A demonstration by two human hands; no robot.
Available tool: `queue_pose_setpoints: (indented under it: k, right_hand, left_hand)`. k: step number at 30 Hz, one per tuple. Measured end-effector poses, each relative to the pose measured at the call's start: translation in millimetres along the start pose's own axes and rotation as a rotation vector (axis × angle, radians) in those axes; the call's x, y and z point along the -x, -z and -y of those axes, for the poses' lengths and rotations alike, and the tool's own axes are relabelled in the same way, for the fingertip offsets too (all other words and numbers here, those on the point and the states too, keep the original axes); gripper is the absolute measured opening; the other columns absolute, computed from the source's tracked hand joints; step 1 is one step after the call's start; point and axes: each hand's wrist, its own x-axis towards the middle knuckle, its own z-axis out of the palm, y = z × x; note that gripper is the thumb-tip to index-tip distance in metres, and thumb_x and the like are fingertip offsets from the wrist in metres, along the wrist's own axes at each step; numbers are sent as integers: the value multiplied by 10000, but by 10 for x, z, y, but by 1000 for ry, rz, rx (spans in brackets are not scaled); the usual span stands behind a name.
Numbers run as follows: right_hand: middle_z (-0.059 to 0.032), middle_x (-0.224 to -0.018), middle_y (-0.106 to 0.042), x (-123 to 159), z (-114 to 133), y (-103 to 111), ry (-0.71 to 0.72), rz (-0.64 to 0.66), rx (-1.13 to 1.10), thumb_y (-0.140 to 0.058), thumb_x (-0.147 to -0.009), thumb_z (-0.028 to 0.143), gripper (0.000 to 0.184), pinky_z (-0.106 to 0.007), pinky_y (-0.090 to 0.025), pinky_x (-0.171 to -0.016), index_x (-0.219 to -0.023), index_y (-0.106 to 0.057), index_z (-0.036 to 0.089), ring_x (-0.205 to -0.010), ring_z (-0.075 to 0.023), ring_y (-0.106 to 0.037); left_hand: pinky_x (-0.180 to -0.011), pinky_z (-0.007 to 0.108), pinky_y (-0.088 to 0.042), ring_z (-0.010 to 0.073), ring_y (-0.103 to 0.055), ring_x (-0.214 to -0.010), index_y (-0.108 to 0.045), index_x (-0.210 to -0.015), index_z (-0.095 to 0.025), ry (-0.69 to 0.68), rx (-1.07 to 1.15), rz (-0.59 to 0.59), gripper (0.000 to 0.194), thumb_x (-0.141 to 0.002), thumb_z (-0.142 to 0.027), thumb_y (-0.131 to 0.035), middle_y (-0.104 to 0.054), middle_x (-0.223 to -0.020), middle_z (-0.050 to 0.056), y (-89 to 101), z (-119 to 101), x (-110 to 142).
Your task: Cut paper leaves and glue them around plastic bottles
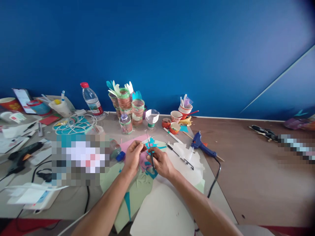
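My right hand [161,161] is closed around dark-handled scissors [152,161], whose thin blades point up and away from me. Close on its left, my left hand [133,154] is pinched, thumb against fingers; what it holds is too small to make out. Blue paper scraps [153,143] lie just beyond the fingertips, and more sit beneath the hands. Under my wrists is a light green sheet [140,188] with cut edges, and a pink sheet [131,140] shows behind. A large white sheet [162,209] lies between my forearms.
A blue glue gun [203,146] with a black cord rests right of a pen [179,156]. Decorated bottle holders [125,104], a cut bottle top [152,118] and small cups [175,127] stand along the back. Leftward are a water bottle [93,103] and a white cable [76,124].
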Motion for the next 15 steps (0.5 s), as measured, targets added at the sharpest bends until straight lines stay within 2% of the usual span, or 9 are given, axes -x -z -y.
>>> queue_pose_setpoints:
  k: [7,15]
  right_hand:
    - [75,-529,-385,-2,0,0,-23,25,17,-532,-802,363,233,-207,-287,-461,-921,-541,162,-482,-79,-330]
    - [66,-552,-423,1,-23,-6,-48,119,55,-537,-800,325,197,-210,-297,-469,-911,-544,163,-493,-80,-359]
  left_hand:
    - [-650,244,-405,110,-521,-620,-549,-671,-172,-12,22,-77,186,-672,-305,-678,-573,-610,-27,12,7,-40]
    - [-633,238,-394,108,-526,-615,-541,-686,-180,-75,-37,-151,177,-692,-314,-656,-536,-613,-45,92,64,-133]
